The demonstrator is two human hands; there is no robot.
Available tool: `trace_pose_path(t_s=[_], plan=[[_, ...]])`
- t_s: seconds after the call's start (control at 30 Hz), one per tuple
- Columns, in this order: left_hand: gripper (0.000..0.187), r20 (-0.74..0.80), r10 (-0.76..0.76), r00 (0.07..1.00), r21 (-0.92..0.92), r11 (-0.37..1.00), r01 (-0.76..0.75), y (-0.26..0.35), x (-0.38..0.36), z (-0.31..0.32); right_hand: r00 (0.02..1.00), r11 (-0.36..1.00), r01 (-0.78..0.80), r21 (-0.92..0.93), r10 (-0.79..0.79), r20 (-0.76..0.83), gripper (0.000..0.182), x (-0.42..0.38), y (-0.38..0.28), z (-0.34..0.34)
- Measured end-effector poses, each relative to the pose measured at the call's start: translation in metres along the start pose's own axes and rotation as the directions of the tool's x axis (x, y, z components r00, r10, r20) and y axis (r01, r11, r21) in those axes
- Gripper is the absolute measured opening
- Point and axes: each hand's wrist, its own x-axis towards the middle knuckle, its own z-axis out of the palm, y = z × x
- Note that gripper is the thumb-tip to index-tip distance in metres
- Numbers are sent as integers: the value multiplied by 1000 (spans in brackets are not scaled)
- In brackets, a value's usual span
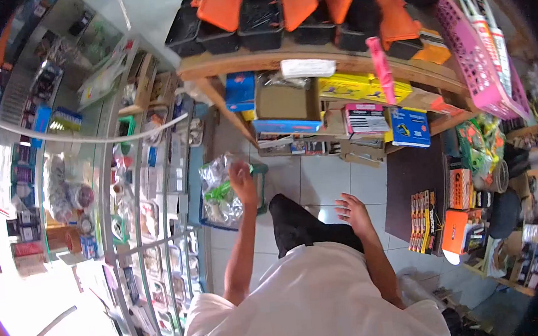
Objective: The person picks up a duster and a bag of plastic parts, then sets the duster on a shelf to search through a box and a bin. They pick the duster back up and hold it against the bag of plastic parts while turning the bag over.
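Observation:
My left hand [241, 181] reaches forward over a basket [260, 197] on the floor, its fingers blurred. In the basket lie clear plastic bags [217, 171] and a bright green plastic piece [219, 191], which sits right beside my left hand in this view. My right hand [353, 215] hangs above the tiled floor with its fingers apart and nothing in it.
Ahead stands a wooden shelf [242, 63] with black bins, orange scoops and several boxes. A pink basket [473, 70] holds tubes at upper right. Glass display cases [110, 199] line the left. A dark cabinet [408, 176] and stacked goods [463, 228] are on the right.

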Motion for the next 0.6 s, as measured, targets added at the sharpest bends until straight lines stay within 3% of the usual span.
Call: trace_pose_path(t_s=[0.03,0.1,0.13,0.2,0.33,0.4,0.43,0.47,0.53,0.57,0.6], plan=[[23,-43,-124,991,-3,992,124,-32,-23,-20,999,999,-32,-16,32,-21,39,0,4,-3],[23,17,-236,972,262,939,223,-79,-60,-66,993,993,-111,-30,109,-39,37,3,15,-11],[23,2,-249,968,269,933,239,-106,-72,-83,991,991,-129,-41,128,-36,37,7,21,-15],[25,-57,-472,880,249,846,471,-154,-93,-115,980,973,-197,-119,195,-26,37,14,36,-18],[28,-133,-498,857,419,755,504,-190,-89,-141,959,935,-281,-216,282,-30,34,35,52,-11],[30,-137,-733,666,-17,674,738,-184,-70,-141,952,919,-304,-249,301,-52,33,40,50,3],[31,-125,-794,595,-114,607,786,-188,-60,-142,955,919,-294,-261,291,-50,33,43,51,7],[31,-131,-793,595,-113,608,786,-190,-51,-140,959,920,-280,-273,279,-46,33,48,52,11],[37,-113,-860,497,-304,506,807,-190,-29,-136,961,922,-275,-274,273,-44,32,53,58,15],[47,-86,-889,450,-320,452,833,-244,-20,-146,963,921,-267,-283,266,-42,33,53,62,14],[47,-88,-889,449,-322,452,832,-261,-14,-149,966,921,-254,-295,254,-40,35,53,62,15]])
